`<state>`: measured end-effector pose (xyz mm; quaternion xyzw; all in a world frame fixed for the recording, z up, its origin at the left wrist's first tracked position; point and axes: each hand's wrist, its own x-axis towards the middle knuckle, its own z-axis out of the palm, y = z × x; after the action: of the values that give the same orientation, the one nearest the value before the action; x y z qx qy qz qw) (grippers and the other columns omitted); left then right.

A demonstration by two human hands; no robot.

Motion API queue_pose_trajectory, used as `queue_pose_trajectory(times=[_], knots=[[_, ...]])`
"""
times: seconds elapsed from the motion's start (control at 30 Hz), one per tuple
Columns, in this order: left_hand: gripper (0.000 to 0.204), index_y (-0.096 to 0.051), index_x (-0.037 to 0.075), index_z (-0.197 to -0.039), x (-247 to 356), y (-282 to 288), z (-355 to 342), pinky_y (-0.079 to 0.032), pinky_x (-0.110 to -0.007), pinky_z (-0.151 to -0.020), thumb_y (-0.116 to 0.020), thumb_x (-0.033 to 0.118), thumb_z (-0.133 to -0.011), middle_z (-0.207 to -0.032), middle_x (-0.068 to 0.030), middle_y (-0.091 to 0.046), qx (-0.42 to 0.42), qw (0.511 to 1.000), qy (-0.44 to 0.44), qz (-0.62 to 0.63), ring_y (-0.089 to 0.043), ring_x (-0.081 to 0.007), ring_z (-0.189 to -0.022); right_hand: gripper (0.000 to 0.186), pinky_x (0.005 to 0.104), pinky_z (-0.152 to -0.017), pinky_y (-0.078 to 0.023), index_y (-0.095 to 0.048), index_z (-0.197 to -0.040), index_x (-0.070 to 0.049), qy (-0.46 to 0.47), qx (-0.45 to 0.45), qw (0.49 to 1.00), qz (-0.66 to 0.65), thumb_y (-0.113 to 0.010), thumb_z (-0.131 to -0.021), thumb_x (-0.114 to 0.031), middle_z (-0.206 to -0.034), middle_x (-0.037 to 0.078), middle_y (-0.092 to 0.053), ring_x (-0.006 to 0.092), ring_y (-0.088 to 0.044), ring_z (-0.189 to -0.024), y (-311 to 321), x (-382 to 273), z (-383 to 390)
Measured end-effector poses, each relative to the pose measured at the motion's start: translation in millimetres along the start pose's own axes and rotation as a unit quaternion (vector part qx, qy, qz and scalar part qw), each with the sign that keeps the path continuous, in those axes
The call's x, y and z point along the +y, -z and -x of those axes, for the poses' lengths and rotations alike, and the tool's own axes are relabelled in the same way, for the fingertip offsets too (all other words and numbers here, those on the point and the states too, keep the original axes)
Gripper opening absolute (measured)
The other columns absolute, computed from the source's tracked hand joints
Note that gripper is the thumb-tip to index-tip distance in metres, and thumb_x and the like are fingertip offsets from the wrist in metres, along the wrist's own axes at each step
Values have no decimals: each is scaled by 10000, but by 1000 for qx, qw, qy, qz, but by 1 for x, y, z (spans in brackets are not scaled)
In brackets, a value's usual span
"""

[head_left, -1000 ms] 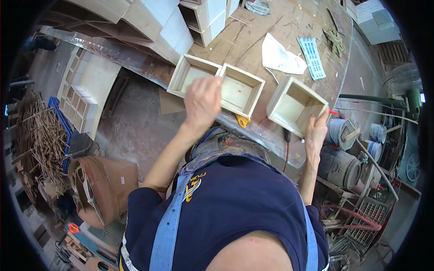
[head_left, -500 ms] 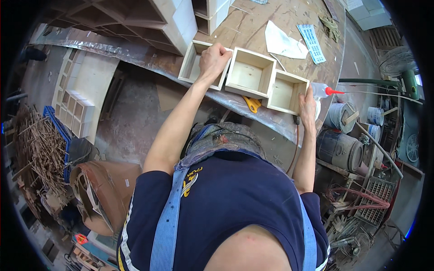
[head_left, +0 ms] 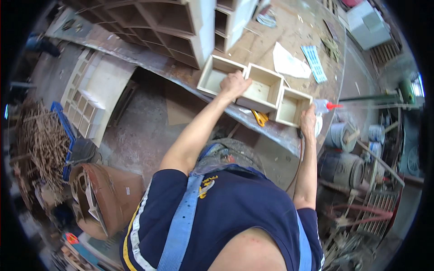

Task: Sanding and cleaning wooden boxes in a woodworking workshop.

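Three open-topped pale wooden boxes stand in a slanting row along the near edge of the workbench: a left box point(head_left: 211, 77), a middle box point(head_left: 261, 89) and a right box point(head_left: 289, 107). My left hand point(head_left: 235, 86) is closed over the adjoining walls of the left and middle boxes; its fingertips are partly hidden. At the row's other end, my right hand point(head_left: 308, 119) grips the outer wall of the right box. Just beyond it lies a clear squeeze bottle point(head_left: 320, 106) with a red nozzle. A yellow-handled tool point(head_left: 259, 118) lies in front of the middle box.
A large compartmented wooden unit point(head_left: 199, 38) stands at the back left of the bench point(head_left: 253, 49). White paper point(head_left: 289, 62), a blue-printed strip point(head_left: 313, 64) and a glove point(head_left: 331, 48) lie farther back. Buckets point(head_left: 341, 137) are right of the bench; a cardboard box point(head_left: 113, 194) sits lower left.
My left hand has slid nearer to me along the wall between the left and middle boxes. My right hand stays on the right box. The whole view has shifted slightly.
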<state>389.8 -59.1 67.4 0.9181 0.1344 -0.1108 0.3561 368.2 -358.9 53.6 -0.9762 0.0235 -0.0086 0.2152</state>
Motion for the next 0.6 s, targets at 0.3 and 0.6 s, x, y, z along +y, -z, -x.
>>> queue_pose_trajectory(times=[0.3,0.6], knots=[[213,-497,-32,-842,13,-4,48,-478,-458,-675,-445,152,-748,-743,-231,-590,136,989,-59,14,-592,-387,-717,439,411,-670,-409,-369,-1182,26,-30,-49,997,-42,-383,-745,-11,-869,257,-523,341,-530,-740,45,-17,21],[265,-434,-63,-858,-53,75,177,-448,-472,-620,-502,149,-715,-700,-270,-562,187,977,10,104,-573,-407,-688,488,402,-461,-385,-358,-1203,15,198,-54,968,-146,-519,-748,-56,-619,203,-540,284,-542,-512,36,-91,68]])
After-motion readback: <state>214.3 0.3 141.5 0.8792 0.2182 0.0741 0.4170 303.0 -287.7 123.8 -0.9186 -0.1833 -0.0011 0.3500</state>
